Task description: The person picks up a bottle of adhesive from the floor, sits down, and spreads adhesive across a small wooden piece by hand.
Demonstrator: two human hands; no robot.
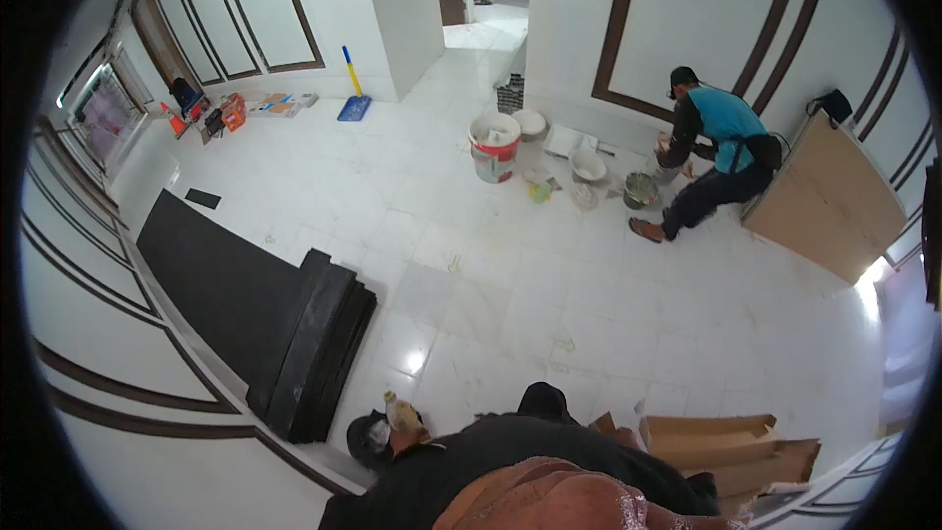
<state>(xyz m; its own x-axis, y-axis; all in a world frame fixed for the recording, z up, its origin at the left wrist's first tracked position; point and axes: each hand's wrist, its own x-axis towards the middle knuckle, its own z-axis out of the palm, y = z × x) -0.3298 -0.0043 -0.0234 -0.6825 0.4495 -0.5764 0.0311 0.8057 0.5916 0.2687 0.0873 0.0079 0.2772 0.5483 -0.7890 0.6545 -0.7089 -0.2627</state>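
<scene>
At the bottom edge my own body shows as a dark shirt (481, 451), bent forward over the floor. My left hand (406, 424) is low at the left of my body, beside a dark round container (369, 440) with something pale in it. The fingers look closed around a small tan and yellowish thing, too small to name. Just beyond that hand is a stack of black panels (324, 344), lying at the left wall. My right hand is out of view. An opened cardboard box (726, 442) lies on the floor to my right.
A person in a blue and black top (721, 128) crouches by the far wall. Near them stand a red-rimmed bucket (494, 152), a white basin (588, 167) and a dark bucket (641, 190). A wooden board (829, 196) leans at right. A blue dustpan (354, 108) lies further left.
</scene>
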